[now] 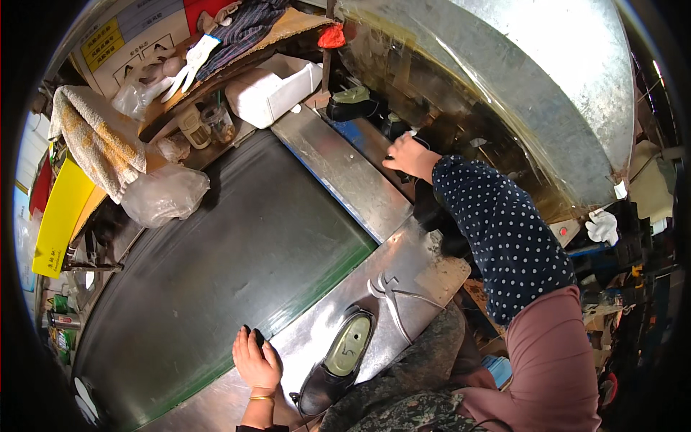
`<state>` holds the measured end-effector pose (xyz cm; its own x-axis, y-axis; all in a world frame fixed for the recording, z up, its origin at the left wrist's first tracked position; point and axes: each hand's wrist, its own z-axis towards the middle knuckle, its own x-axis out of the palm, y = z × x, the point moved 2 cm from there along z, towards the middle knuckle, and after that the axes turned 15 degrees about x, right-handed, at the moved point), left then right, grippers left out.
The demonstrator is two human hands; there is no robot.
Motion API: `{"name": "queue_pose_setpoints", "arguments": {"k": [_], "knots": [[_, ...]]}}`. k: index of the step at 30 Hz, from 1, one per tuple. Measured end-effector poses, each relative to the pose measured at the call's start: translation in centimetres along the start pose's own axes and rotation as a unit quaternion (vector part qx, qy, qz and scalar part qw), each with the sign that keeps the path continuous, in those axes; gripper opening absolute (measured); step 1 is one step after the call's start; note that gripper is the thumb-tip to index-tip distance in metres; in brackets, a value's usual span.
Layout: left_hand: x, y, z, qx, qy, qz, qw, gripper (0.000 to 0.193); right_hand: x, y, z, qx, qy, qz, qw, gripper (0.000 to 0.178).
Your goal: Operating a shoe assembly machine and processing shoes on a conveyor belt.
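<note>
My left hand [257,361] lies flat by the green edge of a dark conveyor belt [237,259], fingers out and holding nothing that I can see. Its fingertips look black. Just right of it, a black shoe [337,363] with a pale green insole rests on the metal ledge [389,263]. My right arm stretches far forward, and my right hand [412,155] hovers over the opening of a hooded machine, fingers apart. Dark shapes below that hand are too dim to name. Another black shoe [353,104] with a green insole stands beyond it.
A grey metal hood with a clear yellowish curtain [489,93] arches over the right side. White straps [389,295] lie on the ledge. At the back stand a white bin [273,90] and a shelf with gloves [191,65]. A towel [97,137] and plastic bag [165,194] hang left.
</note>
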<state>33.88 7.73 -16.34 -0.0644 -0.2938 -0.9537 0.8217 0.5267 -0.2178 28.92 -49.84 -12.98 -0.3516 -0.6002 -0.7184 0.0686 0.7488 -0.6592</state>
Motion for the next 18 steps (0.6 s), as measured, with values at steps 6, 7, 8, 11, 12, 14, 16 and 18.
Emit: {"name": "queue_pose_setpoints", "arguments": {"k": [6,7,8,11,12,14,16,18], "knots": [[0.8,-0.6,0.7,0.006,0.008,-0.026,1.0,0.039,5.1,2.2,0.5,-0.097,-0.119,-0.094,0.984,0.014],[0.6,-0.3,0.2,0.0,0.015,-0.022,1.0,0.039,4.3,2.7,0.8,-0.086,-0.112,-0.098,0.985,0.014],[0.6,0.0,0.2,0.005,0.002,-0.017,1.0,0.038,3.2,1.7,0.5,-0.009,-0.186,-0.024,0.982,0.014],[0.2,-0.3,0.4,0.013,-0.009,-0.017,1.0,0.037,-0.5,-3.6,0.0,0.042,-0.015,0.013,0.999,0.022],[0.2,-0.3,0.3,0.015,-0.016,-0.014,1.0,0.036,-1.9,-5.8,-1.3,0.106,-0.034,0.081,0.99,0.032],[0.1,-0.6,0.5,0.023,-0.024,-0.014,0.999,0.035,-3.1,-9.1,-3.6,0.21,-0.039,0.164,0.963,0.059],[0.1,-0.5,0.4,0.025,-0.024,-0.017,0.999,0.035,-6.1,-10.1,-5.7,0.338,-0.047,0.226,0.912,0.059],[0.3,-0.3,0.4,0.023,-0.02,-0.015,0.999,0.035,-8.1,-9.9,-6.8,0.461,-0.011,0.285,0.84,0.068]]}}
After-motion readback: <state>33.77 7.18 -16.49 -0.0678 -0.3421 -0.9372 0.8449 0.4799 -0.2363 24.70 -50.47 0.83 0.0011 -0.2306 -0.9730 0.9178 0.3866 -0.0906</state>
